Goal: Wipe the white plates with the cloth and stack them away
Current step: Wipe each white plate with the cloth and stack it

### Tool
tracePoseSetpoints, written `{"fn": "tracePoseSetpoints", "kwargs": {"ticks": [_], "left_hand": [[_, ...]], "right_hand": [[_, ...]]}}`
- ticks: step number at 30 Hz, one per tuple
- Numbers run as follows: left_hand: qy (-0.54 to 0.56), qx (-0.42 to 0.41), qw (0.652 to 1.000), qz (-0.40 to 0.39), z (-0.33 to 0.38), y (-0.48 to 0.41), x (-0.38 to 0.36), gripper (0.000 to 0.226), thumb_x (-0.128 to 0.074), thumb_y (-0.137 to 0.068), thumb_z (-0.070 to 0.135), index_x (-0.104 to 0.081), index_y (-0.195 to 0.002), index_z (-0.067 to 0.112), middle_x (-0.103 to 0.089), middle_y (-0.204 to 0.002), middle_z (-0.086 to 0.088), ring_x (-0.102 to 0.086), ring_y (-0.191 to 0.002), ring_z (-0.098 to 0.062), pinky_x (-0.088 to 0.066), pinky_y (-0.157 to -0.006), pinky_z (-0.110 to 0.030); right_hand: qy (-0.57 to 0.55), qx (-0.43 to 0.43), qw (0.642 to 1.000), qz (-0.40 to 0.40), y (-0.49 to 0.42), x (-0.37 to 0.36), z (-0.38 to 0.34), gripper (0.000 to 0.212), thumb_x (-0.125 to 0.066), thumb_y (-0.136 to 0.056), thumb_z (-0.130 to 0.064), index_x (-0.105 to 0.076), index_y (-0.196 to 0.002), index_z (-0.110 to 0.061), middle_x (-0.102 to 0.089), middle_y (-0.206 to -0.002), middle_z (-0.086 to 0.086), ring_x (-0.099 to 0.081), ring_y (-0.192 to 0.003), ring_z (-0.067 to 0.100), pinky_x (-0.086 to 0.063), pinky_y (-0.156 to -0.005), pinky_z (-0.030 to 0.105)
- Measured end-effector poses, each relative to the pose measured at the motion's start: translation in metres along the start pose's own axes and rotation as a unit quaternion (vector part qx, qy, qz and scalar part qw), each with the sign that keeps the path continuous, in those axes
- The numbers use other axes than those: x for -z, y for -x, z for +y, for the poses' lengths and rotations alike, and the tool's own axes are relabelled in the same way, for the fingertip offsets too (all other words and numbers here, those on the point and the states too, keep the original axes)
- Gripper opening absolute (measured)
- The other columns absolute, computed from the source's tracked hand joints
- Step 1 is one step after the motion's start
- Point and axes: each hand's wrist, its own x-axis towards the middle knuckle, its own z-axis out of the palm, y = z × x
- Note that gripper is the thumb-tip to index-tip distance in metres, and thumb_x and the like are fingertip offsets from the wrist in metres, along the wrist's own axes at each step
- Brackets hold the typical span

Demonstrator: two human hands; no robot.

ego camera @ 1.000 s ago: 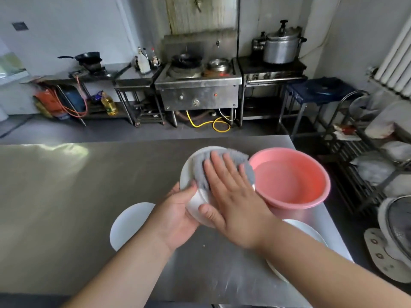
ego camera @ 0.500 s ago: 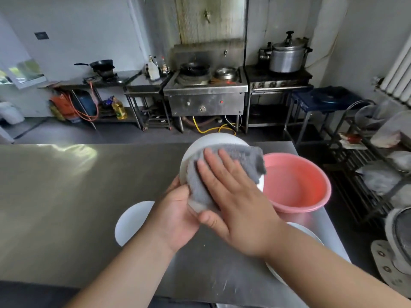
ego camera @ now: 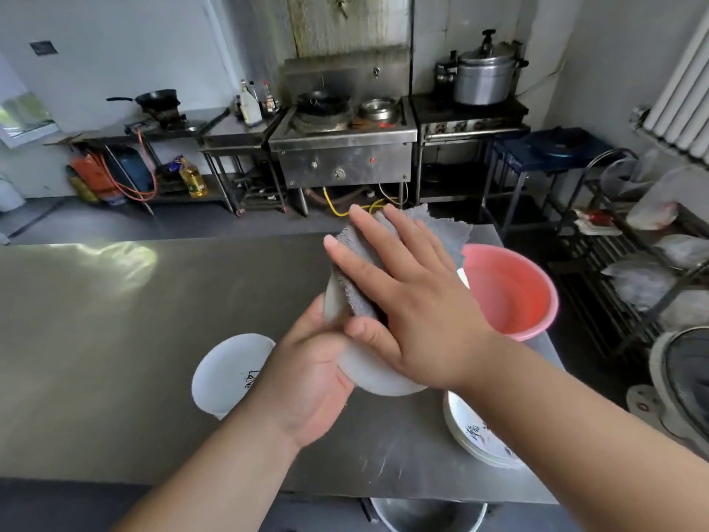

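My left hand [ego camera: 307, 382] grips a white plate [ego camera: 368, 374] by its lower left rim and holds it tilted above the steel table. My right hand [ego camera: 406, 297] lies flat on a grey cloth [ego camera: 441, 232] and presses it against the plate's face, so most of the plate is hidden. A single white plate [ego camera: 226, 374] with dark markings lies on the table to the left of my left hand. Under my right forearm sits a stack of white plates [ego camera: 472, 431] near the table's front right corner.
A pink basin [ego camera: 510, 289] stands on the steel table [ego camera: 115, 320] just right of the cloth. A metal bowl [ego camera: 426, 516] shows below the table's front edge. Stoves and pots line the back wall. A wire rack [ego camera: 629, 263] and a fan [ego camera: 683, 385] stand on the right.
The plate has tilted more upright and risen. My right hand with the cloth has slid up towards the plate's top rim, and the cloth now sticks out past it.
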Motion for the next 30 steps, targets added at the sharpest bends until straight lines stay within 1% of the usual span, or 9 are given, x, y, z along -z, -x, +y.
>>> {"fn": "tracePoseSetpoints", "kwargs": {"ticks": [3, 7, 10, 14, 18, 21, 25, 28, 30], "left_hand": [[-0.014, -0.014, 1.0, -0.006, 0.005, 0.001, -0.002, 0.046, -0.049, -0.102, 0.015, -0.055, -0.148, 0.015, -0.065, -0.14, -0.016, -0.059, -0.135, -0.032, -0.045, -0.113, -0.051], [0.002, -0.028, 1.0, 0.007, 0.02, -0.002, 0.005, 0.051, -0.048, -0.103, 0.017, -0.048, -0.152, 0.007, -0.057, -0.15, -0.02, -0.054, -0.14, -0.04, -0.042, -0.117, -0.055], [-0.006, -0.005, 1.0, -0.005, 0.016, -0.001, 0.002, 0.047, -0.05, -0.102, 0.019, -0.055, -0.147, 0.01, -0.061, -0.145, -0.021, -0.058, -0.135, -0.038, -0.047, -0.112, -0.053], [-0.004, -0.001, 1.0, -0.031, 0.007, -0.001, -0.006, 0.039, -0.05, -0.102, 0.016, -0.062, -0.139, 0.011, -0.067, -0.132, -0.017, -0.063, -0.126, -0.033, -0.053, -0.105, -0.045], [0.015, -0.039, 0.999, -0.025, 0.015, -0.007, -0.002, 0.05, -0.043, -0.105, 0.017, -0.047, -0.154, 0.008, -0.055, -0.151, -0.022, -0.053, -0.141, -0.039, -0.042, -0.116, -0.056], [0.053, -0.063, 0.996, -0.017, 0.015, -0.011, 0.0, 0.05, -0.045, -0.106, 0.019, -0.045, -0.155, 0.01, -0.053, -0.154, -0.02, -0.052, -0.142, -0.04, -0.048, -0.111, -0.055], [0.073, -0.061, 0.995, -0.01, 0.01, -0.013, 0.005, 0.049, -0.046, -0.106, 0.02, -0.048, -0.154, 0.01, -0.053, -0.154, -0.02, -0.054, -0.14, -0.036, -0.055, -0.102, -0.046], [0.059, -0.065, 0.996, -0.019, 0.013, -0.011, 0.009, 0.044, -0.043, -0.108, 0.021, -0.054, -0.151, 0.014, -0.054, -0.154, -0.018, -0.053, -0.141, -0.035, -0.053, -0.104, -0.047], [0.067, -0.079, 0.994, -0.02, 0.015, -0.012, 0.01, 0.043, -0.042, -0.109, 0.021, -0.054, -0.15, 0.016, -0.054, -0.154, -0.017, -0.053, -0.142, -0.034, -0.053, -0.105, -0.046]], "right_hand": [[0.007, -0.014, 0.999, 0.046, -0.015, 0.009, 0.017, 0.062, -0.033, -0.106, -0.055, -0.05, -0.155, -0.02, -0.045, -0.16, 0.011, -0.043, -0.144, 0.038, -0.036, -0.115, 0.053], [-0.083, -0.157, 0.978, 0.108, 0.005, -0.002, 0.021, 0.054, -0.047, -0.109, -0.026, -0.039, -0.159, -0.008, -0.039, -0.162, 0.013, -0.039, -0.148, 0.031, -0.034, -0.119, 0.048], [-0.024, -0.1, 0.991, 0.089, 0.015, -0.005, 0.012, 0.056, -0.041, -0.11, -0.031, -0.038, -0.16, -0.008, -0.035, -0.164, 0.017, -0.032, -0.152, 0.041, -0.029, -0.122, 0.055], [0.041, 0.04, 0.997, 0.052, -0.006, 0.011, 0.016, 0.048, -0.044, -0.109, -0.037, -0.052, -0.153, -0.019, -0.049, -0.158, 0.007, -0.042, -0.145, 0.039, -0.034, -0.117, 0.054], [-0.042, -0.1, 0.983, 0.15, -0.003, 0.006, 0.015, 0.05, -0.049, -0.108, -0.026, -0.048, -0.155, -0.01, -0.044, -0.16, 0.012, -0.04, -0.148, 0.034, -0.032, -0.12, 0.051], [-0.108, -0.249, 0.945, 0.184, 0.023, -0.018, -0.016, 0.058, -0.041, -0.107, -0.022, -0.03, -0.162, -0.006, -0.022, -0.17, 0.015, -0.017, -0.159, 0.035, -0.02, -0.126, 0.056], [-0.06, -0.173, 0.973, 0.141, 0.025, -0.02, -0.02, 0.06, -0.047, -0.104, -0.023, -0.036, -0.159, -0.003, -0.024, -0.17, 0.018, -0.016, -0.157, 0.044, -0.018, -0.126, 0.06], [-0.074, -0.124, 0.981, 0.133, -0.001, 0.008, 0.016, 0.059, -0.059, -0.102, -0.021, -0.042, -0.157, -0.006, -0.037, -0.165, 0.013, -0.032, -0.154, 0.031, -0.024, -0.127, 0.046], [-0.135, -0.162, 0.967, 0.14, -0.003, 0.013, 0.026, 0.059, -0.059, -0.104, -0.021, -0.04, -0.16, -0.012, -0.035, -0.167, 0.004, -0.03, -0.155, 0.018, -0.026, -0.126, 0.037]]}}
